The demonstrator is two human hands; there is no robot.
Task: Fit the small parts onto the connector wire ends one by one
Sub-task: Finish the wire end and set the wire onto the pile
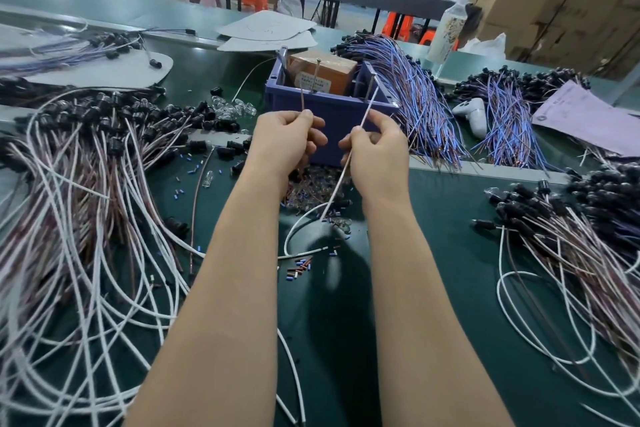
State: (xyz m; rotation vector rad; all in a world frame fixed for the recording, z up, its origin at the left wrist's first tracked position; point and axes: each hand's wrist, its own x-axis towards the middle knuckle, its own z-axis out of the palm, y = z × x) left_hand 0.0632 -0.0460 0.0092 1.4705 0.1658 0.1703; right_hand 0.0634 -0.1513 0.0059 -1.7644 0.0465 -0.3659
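Your left hand (287, 140) pinches the brown wire (302, 99), your right hand (375, 149) the white wire (367, 108), above the small parts (313, 185); grip near each tip so it holds stiff for threading

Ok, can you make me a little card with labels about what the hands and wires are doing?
left hand: pinches a brown wire, end pointing up
right hand: pinches a white wire that trails down to the table
small parts: lying loose on the green table below the hands
behind the hands: blue bin
at the sides: wire bundles with black ends
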